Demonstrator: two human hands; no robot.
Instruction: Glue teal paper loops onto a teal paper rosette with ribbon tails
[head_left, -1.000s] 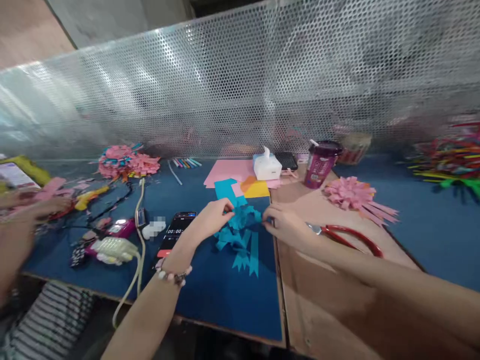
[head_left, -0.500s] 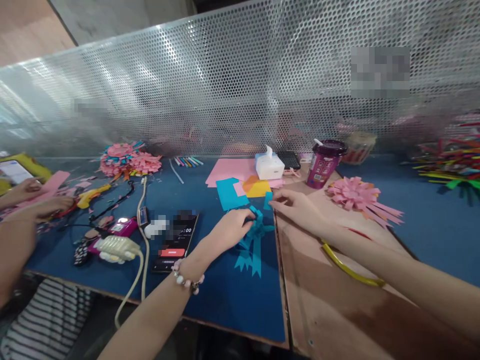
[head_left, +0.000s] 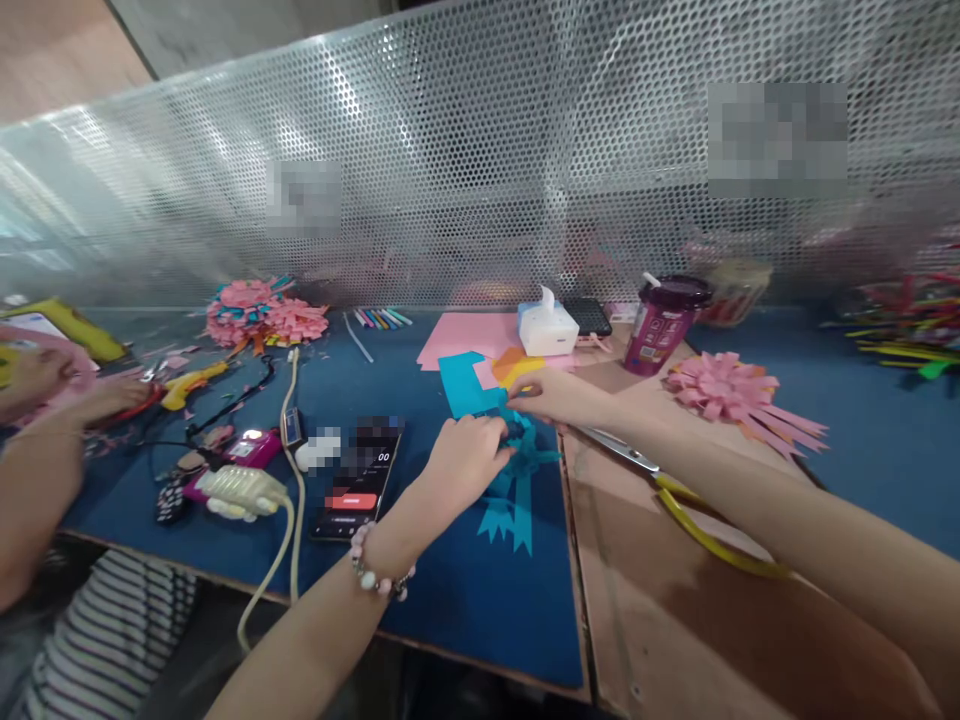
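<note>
My left hand [head_left: 474, 458], with a bead bracelet at the wrist, has its fingers curled on the upper left of a blue paper flower [head_left: 534, 455]. Forked blue paper tails hang down from the flower over the blue tabletop. Just above it, my right hand [head_left: 546, 392] pinches a small blue paper strip [head_left: 498, 398], partly hidden by the fingers and blending with the sheet behind. Beyond both hands lie a blue paper sheet [head_left: 463, 382] and a yellow-orange piece [head_left: 519, 370]. Yellow-handled scissors [head_left: 694, 515] rest beneath my right forearm.
A tissue pack [head_left: 549, 328], a purple cup [head_left: 664, 325] and a pink paper flower [head_left: 720, 390] stand or lie beyond my right arm. At left are a phone [head_left: 360, 480], a power strip [head_left: 241, 490] and another person's hands [head_left: 105, 400] with scissors. A perforated metal panel [head_left: 465, 180] closes the back.
My right hand has moved left with the small blue strip, from right of the flower to above it. The scissors now show more under my forearm. The view has shifted slightly.
</note>
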